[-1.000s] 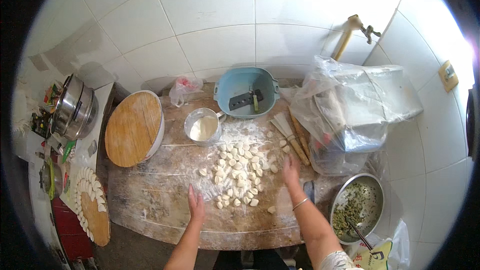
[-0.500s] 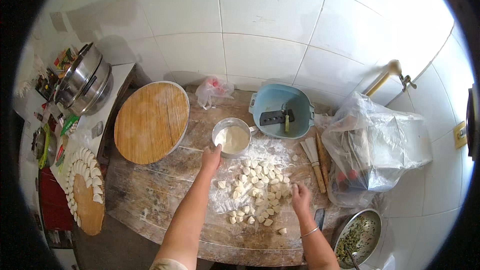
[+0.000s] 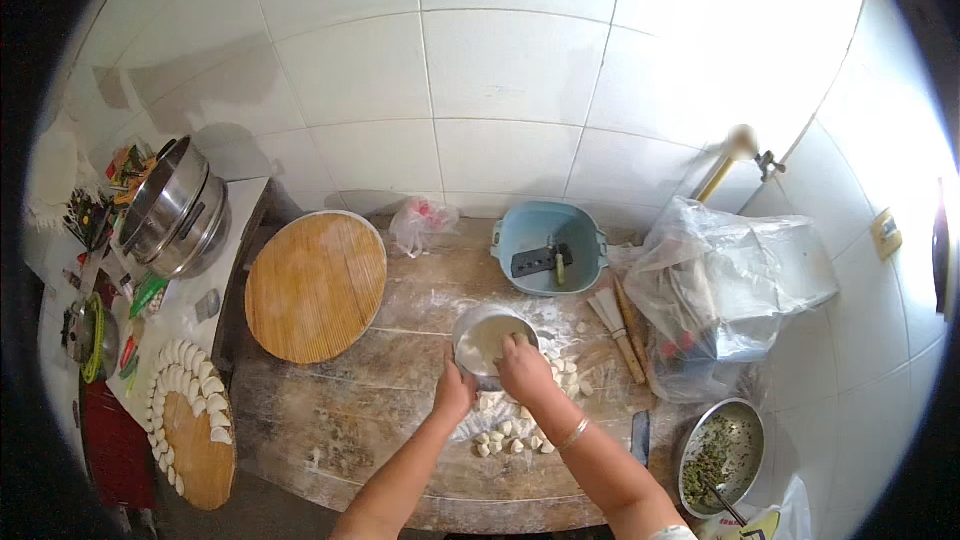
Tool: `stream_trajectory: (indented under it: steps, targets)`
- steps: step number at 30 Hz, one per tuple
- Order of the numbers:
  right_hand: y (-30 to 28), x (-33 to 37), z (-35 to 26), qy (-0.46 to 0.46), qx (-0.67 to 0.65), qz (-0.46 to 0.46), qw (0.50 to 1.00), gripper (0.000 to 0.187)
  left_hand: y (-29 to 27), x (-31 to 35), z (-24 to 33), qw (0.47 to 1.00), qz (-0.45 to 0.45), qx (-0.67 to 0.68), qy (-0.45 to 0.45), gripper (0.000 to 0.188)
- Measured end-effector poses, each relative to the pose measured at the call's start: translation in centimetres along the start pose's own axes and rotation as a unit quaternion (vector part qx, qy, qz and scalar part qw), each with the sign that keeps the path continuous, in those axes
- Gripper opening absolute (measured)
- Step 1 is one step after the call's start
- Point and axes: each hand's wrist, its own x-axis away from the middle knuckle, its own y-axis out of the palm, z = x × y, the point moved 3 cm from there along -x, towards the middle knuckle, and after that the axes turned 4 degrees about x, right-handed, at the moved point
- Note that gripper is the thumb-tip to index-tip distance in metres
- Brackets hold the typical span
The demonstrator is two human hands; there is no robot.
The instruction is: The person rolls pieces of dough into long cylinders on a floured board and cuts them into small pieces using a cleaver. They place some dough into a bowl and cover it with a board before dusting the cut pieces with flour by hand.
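Observation:
My left hand [image 3: 455,390] is closed on the near left side of a metal pot [image 3: 466,324] with flour [image 3: 486,337] in it. The pot is over the far part of a heap of small dough pieces [image 3: 508,437], partly covering them from view. My right hand [image 3: 527,375], with a bangle at its wrist, reaches over the pot's right rim. Its fingers curl down at the flour, and their tips are hidden, so what they hold cannot be made out.
A wooden lid [image 3: 315,285] and a blue basin [image 3: 550,215] holding a grater stand behind. At right are a brush [image 3: 618,332], a rolling stick [image 3: 628,305], a blade [image 3: 640,437] and a bowl of green filling [image 3: 718,455]. Shaped dumplings [image 3: 180,380] line a board at left.
The pot has come nearer and to the right, over the dough pieces, with my left hand on it. My right hand has gone from the heap's right side into the pot. The view has tilted up.

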Motion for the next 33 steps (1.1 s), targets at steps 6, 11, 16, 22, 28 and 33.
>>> stream_trajectory:
  steps: [6, 11, 16, 22, 28, 33]
  targets:
    - [6.5, 1.3, 3.8, 0.058, 0.120, -0.171, 0.976, 0.036, 3.8, 1.7, -5.1, 0.994, 0.033, -0.090, 0.056, 0.057]
    - [8.8, 1.8, 4.1, -0.038, 0.119, -0.194, 0.973, 0.018, 2.7, 2.0, -7.7, 1.000, -0.003, -0.008, 0.001, 0.047]
    - [3.1, 1.5, 5.0, 0.233, -0.412, -0.107, 0.874, 0.015, 0.5, 1.6, -3.3, 0.989, -0.057, 0.027, -0.133, 0.049]
    - [-9.5, 1.8, 4.2, 0.200, -0.609, 0.003, 0.767, 0.013, -3.3, -7.3, -7.2, 0.982, 0.042, 0.166, -0.078, 0.026]
    - [-13.1, 1.2, 3.8, 0.184, -0.381, -0.012, 0.906, 0.016, -4.2, -13.0, -7.8, 0.965, 0.079, 0.241, -0.073, 0.024]
    - [-11.3, 8.0, 11.2, 0.224, -0.181, -0.123, 0.950, 0.016, -4.0, -11.1, -6.6, 0.948, 0.067, 0.294, -0.103, 0.029]
